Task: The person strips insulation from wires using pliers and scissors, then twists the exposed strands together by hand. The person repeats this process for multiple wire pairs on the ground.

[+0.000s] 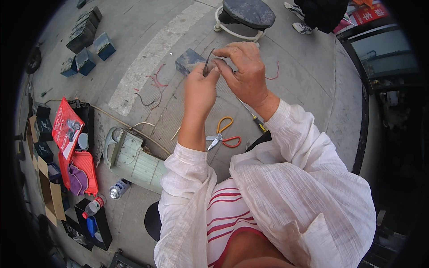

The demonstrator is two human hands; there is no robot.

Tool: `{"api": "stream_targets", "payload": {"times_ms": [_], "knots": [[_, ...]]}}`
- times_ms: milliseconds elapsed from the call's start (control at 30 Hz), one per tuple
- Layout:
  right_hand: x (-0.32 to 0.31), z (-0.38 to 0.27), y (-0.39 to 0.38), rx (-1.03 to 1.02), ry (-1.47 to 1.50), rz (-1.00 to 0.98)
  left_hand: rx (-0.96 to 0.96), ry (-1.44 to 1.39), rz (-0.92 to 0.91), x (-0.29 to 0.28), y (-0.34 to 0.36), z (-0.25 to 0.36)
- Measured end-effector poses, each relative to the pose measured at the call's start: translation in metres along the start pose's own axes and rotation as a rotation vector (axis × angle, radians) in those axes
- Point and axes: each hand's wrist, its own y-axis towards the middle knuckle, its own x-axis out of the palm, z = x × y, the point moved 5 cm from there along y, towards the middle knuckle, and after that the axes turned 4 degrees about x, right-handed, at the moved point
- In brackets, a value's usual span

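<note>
Both my hands are raised in front of me over the paved ground. My left hand (202,85) is closed, with a thin black wire (208,61) standing up between its thumb and finger. Close beside it, my right hand (245,69) bends its index finger and thumb around the wire's upper end. The fingertips partly hide the wire. Behind my left hand lies a dusty blue-grey battery block (187,60). Below my hands, scissors (219,136) with one orange and one red handle rest on the ground. Right of them is a yellow-and-black screwdriver (259,124).
A pale green plastic cover (129,149), a spray can (119,189) and a bottle (94,206) lie at left, near a red toolbox (91,172). Several batteries (85,31) stand far left. A round stool (248,13) and another person (319,13) are ahead. Red wire scraps (156,80) lie around.
</note>
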Motion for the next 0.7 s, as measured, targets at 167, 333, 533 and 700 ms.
{"api": "stream_targets", "payload": {"times_ms": [167,333,533,700], "knots": [[-0.002,0.004,0.003,0.004,0.011,0.003,0.04,0.024,-0.013,0.004,0.0,0.001],[-0.001,0.011,0.005,0.051,0.018,-0.04,0.036,0.082,-0.009,0.004,0.001,-0.001],[-0.011,0.043,0.015,0.16,0.0,0.138,-0.132,0.031,0.015,-0.001,0.004,-0.022],[-0.036,0.076,0.02,0.227,-0.116,0.213,-0.202,-0.184,0.366,-0.061,0.018,-0.038]]}}
